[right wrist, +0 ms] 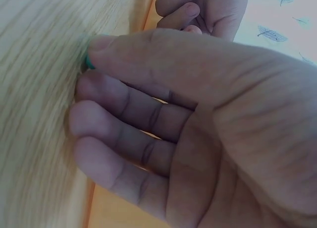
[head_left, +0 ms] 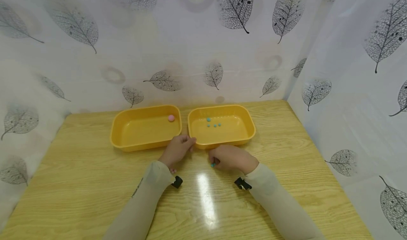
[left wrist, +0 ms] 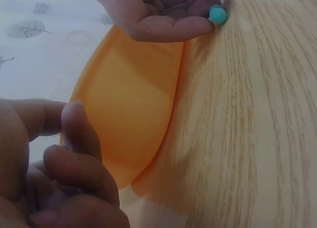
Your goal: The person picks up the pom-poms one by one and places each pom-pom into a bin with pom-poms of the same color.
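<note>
Two yellow plastic trays stand side by side at the back of the table. My left hand (head_left: pixel 178 148) pinches the near left rim of the right tray (head_left: pixel 222 141) between thumb and index finger. Just in front of that tray, my right hand (head_left: pixel 232 158) pinches a small turquoise ball (left wrist: pixel 218 15) at the tabletop, partly covered by the thumb in the right wrist view. Several turquoise balls (head_left: pixel 208 120) lie inside the right tray. The left tray (head_left: pixel 127 148) holds one pink ball (head_left: pixel 171 118). Small pink balls (head_left: pixel 172 170) lie on the table beside my left wrist, partly hidden.
The wooden table (head_left: pixel 79 190) reaches back to a white curtain (head_left: pixel 190 49) with leaf prints, which also hangs along both sides. A narrow gap separates the trays. Black strap buckles (head_left: pixel 243 183) sit at both wrists.
</note>
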`<state>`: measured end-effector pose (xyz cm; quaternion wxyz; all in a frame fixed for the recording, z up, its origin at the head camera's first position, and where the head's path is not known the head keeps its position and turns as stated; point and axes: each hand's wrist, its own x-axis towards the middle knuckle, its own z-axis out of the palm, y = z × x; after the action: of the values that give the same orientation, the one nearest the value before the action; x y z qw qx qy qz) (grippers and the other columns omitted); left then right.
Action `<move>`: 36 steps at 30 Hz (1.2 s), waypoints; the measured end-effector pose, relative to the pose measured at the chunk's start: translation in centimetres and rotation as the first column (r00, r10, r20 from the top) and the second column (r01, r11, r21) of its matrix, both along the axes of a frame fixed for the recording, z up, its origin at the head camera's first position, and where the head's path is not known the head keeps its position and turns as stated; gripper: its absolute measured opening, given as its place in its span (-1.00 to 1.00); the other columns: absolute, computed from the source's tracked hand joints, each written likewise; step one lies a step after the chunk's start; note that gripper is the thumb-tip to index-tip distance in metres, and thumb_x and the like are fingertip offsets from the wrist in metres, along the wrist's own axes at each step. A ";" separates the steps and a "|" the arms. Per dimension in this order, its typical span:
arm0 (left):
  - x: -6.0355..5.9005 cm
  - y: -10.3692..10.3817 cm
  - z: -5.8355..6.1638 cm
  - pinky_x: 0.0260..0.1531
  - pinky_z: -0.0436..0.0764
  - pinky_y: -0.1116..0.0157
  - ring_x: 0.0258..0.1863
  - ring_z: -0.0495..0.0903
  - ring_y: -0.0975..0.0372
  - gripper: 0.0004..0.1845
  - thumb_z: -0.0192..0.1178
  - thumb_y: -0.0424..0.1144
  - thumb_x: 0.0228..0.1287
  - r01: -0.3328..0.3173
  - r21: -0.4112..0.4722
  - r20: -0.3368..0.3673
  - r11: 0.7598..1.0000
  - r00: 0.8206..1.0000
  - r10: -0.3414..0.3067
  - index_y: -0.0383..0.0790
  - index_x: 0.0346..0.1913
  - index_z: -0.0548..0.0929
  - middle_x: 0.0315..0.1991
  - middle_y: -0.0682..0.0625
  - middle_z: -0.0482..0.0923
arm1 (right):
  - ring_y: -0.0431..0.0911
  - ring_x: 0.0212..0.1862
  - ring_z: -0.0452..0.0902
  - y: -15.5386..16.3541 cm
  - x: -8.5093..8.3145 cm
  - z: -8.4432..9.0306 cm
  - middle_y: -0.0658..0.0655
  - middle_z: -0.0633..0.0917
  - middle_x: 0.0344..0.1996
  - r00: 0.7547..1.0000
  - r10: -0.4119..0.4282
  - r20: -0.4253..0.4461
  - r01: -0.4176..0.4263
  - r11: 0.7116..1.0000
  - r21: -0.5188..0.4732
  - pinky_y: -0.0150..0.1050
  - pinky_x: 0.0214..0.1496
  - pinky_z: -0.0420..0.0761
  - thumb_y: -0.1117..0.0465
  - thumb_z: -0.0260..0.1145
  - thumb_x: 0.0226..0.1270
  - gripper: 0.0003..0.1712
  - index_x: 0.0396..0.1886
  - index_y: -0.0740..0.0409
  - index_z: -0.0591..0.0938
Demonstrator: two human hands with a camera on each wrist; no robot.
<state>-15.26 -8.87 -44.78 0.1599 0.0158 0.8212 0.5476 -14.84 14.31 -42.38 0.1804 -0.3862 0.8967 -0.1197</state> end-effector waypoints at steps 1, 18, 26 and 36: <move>0.0 0.0 0.0 -0.28 0.33 0.18 -0.40 0.36 0.12 -0.55 0.11 0.08 0.57 0.000 0.001 0.001 1.000 1.000 0.000 -0.22 -0.36 0.62 -0.30 -0.03 0.61 | -0.26 -0.35 0.45 0.0 0.0 0.0 -0.13 0.62 -0.43 1.000 -0.001 -0.001 0.001 1.000 0.000 -0.33 -0.20 0.52 0.31 0.46 0.29 -0.88 -0.30 0.00 0.71; 0.0 -0.1 -0.1 -0.28 0.34 0.19 -0.41 0.36 0.14 -0.51 0.11 0.12 0.56 0.011 -0.014 -0.011 1.000 1.000 -0.012 -0.27 -0.32 0.64 -0.28 -0.04 0.62 | -0.25 -0.35 0.45 -0.2 -0.1 -0.2 -0.11 0.64 -0.42 0.999 -0.022 0.031 0.022 1.000 0.018 -0.32 -0.19 0.54 0.36 0.43 0.31 -0.86 -0.32 0.00 0.71; 0.1 -0.1 0.1 -0.30 0.35 0.18 -0.42 0.35 0.13 -0.50 0.10 0.11 0.57 0.012 -0.005 -0.015 1.000 1.000 -0.012 -0.31 -0.29 0.65 -0.31 -0.04 0.61 | -0.24 -0.37 0.43 -0.1 -0.1 -0.3 -0.09 0.60 -0.46 1.000 0.003 0.009 -0.003 1.000 -0.010 -0.33 -0.22 0.51 0.40 0.42 0.29 -0.84 -0.37 0.04 0.68; 0.0 -0.1 0.0 -0.31 0.33 0.19 -0.42 0.33 0.14 -0.53 0.10 0.11 0.58 0.012 -0.005 -0.002 1.000 1.000 -0.012 -0.25 -0.31 0.64 -0.31 -0.03 0.59 | -0.26 -0.37 0.42 -0.1 0.0 -0.1 -0.11 0.61 -0.45 1.000 0.001 0.018 -0.001 1.000 -0.007 -0.34 -0.22 0.50 0.34 0.43 0.34 -0.88 -0.34 0.02 0.70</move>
<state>-15.24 -8.98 -44.75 0.1623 0.0209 0.8227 0.5445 -14.89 14.18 -42.51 0.1873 -0.3861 0.8944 -0.1261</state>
